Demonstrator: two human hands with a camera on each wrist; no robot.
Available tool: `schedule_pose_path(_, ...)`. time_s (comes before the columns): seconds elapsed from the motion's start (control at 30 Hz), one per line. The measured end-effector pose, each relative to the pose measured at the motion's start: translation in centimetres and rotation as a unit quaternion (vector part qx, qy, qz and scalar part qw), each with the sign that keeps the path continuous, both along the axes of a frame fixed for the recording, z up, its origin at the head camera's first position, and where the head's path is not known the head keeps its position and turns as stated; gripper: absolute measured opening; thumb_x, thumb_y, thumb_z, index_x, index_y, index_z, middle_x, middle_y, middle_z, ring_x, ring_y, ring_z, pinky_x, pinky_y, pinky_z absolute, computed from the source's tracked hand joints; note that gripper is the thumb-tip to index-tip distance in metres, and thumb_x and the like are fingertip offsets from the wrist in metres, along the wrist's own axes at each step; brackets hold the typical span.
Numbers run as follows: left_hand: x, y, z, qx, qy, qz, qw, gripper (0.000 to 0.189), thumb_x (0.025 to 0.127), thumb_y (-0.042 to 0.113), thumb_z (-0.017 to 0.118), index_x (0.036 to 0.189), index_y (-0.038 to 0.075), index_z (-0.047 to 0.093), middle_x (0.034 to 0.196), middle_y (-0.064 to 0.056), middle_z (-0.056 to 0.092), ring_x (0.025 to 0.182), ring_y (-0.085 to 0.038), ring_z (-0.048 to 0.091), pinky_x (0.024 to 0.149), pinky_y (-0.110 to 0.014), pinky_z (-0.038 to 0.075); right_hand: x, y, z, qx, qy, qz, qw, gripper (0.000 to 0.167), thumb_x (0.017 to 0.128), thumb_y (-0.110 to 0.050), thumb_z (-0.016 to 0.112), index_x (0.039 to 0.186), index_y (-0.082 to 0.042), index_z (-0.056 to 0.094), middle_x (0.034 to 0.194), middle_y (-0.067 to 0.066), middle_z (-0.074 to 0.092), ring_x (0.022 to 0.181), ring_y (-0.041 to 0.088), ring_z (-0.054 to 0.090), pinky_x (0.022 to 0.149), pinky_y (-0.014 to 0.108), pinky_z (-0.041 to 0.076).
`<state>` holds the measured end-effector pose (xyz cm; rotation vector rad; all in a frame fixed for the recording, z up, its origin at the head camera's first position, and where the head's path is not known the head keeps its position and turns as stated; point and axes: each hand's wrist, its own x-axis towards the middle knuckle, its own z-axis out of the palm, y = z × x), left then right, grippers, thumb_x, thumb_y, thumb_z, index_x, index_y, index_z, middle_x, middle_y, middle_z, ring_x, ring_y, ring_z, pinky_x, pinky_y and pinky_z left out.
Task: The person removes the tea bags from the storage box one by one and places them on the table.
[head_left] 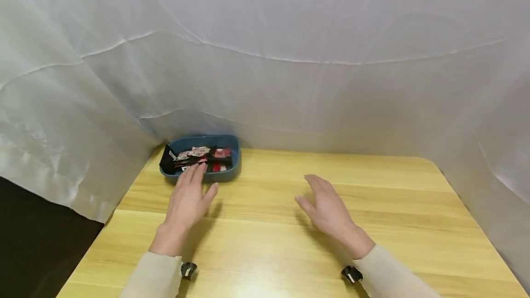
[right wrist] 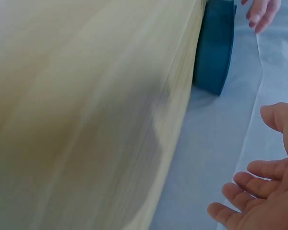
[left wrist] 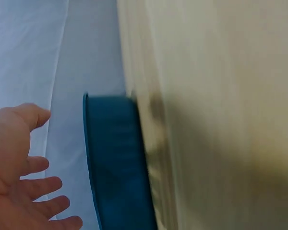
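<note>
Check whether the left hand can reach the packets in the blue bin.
Likely yes: the left hand is open, its fingers near the blue bin, whose open top leaves the packets exposed.

Just beyond the left hand [head_left: 186, 199], the blue basin with rounded corners [head_left: 225, 176] looks like smooth plastic with a soft shine. The flat red, black and pale packets [head_left: 199, 151] inside are paper or film, I cannot tell which. Under this hand and the right hand [head_left: 331, 210], the yellow wood-grain tabletop [head_left: 261, 224] is smooth and glossy. Beyond both, the grey-white hanging cloth [head_left: 273, 91] looks satiny and creased.
</note>
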<state>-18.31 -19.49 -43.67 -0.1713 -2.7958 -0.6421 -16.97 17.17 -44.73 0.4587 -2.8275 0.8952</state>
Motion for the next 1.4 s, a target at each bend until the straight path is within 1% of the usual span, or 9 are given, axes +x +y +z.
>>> schedule_pose_path(0.2, -1.4, -2.3, 0.5, 0.036, 0.0, 0.039, 0.9986, 0.069, 0.106, 0.033, 0.062, 0.159, -0.005, 0.038, 0.163, -0.032, 0.036, 0.151, -0.053, 0.031, 0.123, -0.068, 0.029, -0.9, -3.5, -0.1, -0.028, -0.029, 0.021, 0.999, 0.067, 0.103, -0.037, 0.069, 0.155, -0.001, 0.047, 0.16, 0.021, 0.048, 0.148, 0.041, 0.046, 0.121, 0.058, 0.04)
schedule_pose_path(0.33, -2.3, -3.8, 0.7, 0.047, -0.003, 0.059, 0.9971, 0.074, 0.105, 0.032, 0.063, 0.161, -0.006, 0.033, 0.164, -0.033, 0.032, 0.152, -0.054, 0.028, 0.122, -0.069, 0.028, -1.6, -5.9, 0.1, -0.038, -0.04, 0.04, 0.9977, 0.066, 0.103, -0.036, 0.069, 0.155, -0.001, 0.047, 0.162, 0.02, 0.046, 0.15, 0.039, 0.044, 0.123, 0.056, 0.039)
schedule_pose_path(0.5, -3.4, -5.4, 0.4, 0.069, -0.022, 0.083, 0.994, 0.092, 0.1, 0.038, 0.071, 0.165, -0.005, 0.021, 0.168, -0.035, 0.021, 0.155, -0.056, 0.019, 0.123, -0.072, 0.021, -2.6, -8.4, 0.2, -0.022, -0.037, 0.065, 0.997, 0.067, 0.103, -0.037, 0.068, 0.156, 0.0, 0.046, 0.163, 0.021, 0.044, 0.151, 0.039, 0.043, 0.124, 0.054, 0.038)
schedule_pose_path(0.67, -4.2, -6.8, -0.4, 0.082, -0.048, 0.097, 0.9907, 0.115, 0.095, 0.049, 0.076, 0.167, -0.005, 0.004, 0.171, -0.035, 0.008, 0.157, -0.056, 0.011, 0.125, -0.071, 0.015, -3.6, -10.7, 0.1, 0.0, -0.055, 0.088, 0.9946, 0.072, 0.105, -0.041, 0.065, 0.16, -0.002, 0.041, 0.168, 0.019, 0.038, 0.154, 0.036, 0.038, 0.126, 0.052, 0.034)
schedule_pose_path(0.8, -4.6, -7.6, -1.2, 0.099, -0.096, 0.107, 0.9847, 0.131, 0.091, 0.066, 0.072, 0.166, -0.002, -0.011, 0.173, -0.032, -0.009, 0.159, -0.056, 0.002, 0.127, -0.071, 0.01, -4.3, -12.5, 0.0, 0.02, -0.061, 0.102, 0.9928, 0.076, 0.104, -0.043, 0.065, 0.162, -0.003, 0.037, 0.17, 0.018, 0.035, 0.156, 0.035, 0.036, 0.127, 0.05, 0.033)
schedule_pose_path(0.93, -4.9, -8.0, -1.7, 0.109, -0.15, 0.11, 0.9765, 0.141, 0.087, 0.08, 0.065, 0.163, 0.0, -0.023, 0.171, -0.027, -0.024, 0.158, -0.055, -0.005, 0.126, -0.071, 0.009, -5.0, -13.9, -0.2, 0.042, -0.071, 0.117, 0.9897, 0.08, 0.104, -0.045, 0.064, 0.166, -0.005, 0.03, 0.174, 0.015, 0.027, 0.159, 0.033, 0.031, 0.128, 0.049, 0.032)
schedule_pose_path(1.03, -5.0, -8.1, -2.0, 0.109, -0.177, 0.108, 0.9722, 0.144, 0.085, 0.085, 0.061, 0.161, -0.001, -0.026, 0.169, -0.028, -0.027, 0.157, -0.057, -0.005, 0.125, -0.072, 0.01, -5.4, -14.6, -0.3, 0.063, -0.081, 0.128, 0.9863, 0.084, 0.104, -0.046, 0.063, 0.168, -0.007, 0.024, 0.177, 0.012, 0.019, 0.162, 0.03, 0.024, 0.13, 0.047, 0.028)
schedule_pose_path(1.27, -5.3, -7.3, -1.9, 0.112, -0.19, 0.098, 0.9705, 0.143, 0.085, 0.084, 0.062, 0.163, -0.002, -0.022, 0.171, -0.032, -0.018, 0.156, -0.059, 0.002, 0.124, -0.074, 0.016, -6.2, -14.5, -0.8, 0.095, -0.082, 0.135, 0.9829, 0.086, 0.105, -0.044, 0.063, 0.169, -0.005, 0.021, 0.178, 0.012, 0.015, 0.163, 0.03, 0.02, 0.132, 0.046, 0.023)
schedule_pose_path(1.4, -5.2, -6.8, -1.7, 0.124, -0.199, 0.097, 0.9673, 0.145, 0.084, 0.083, 0.065, 0.162, 0.003, -0.027, 0.171, -0.03, -0.02, 0.158, -0.055, -0.003, 0.125, -0.073, 0.013, -6.1, -13.8, -0.9, 0.124, -0.057, 0.137, 0.9811, 0.084, 0.105, -0.044, 0.062, 0.168, -0.004, 0.024, 0.177, 0.013, 0.018, 0.163, 0.032, 0.021, 0.132, 0.046, 0.023)
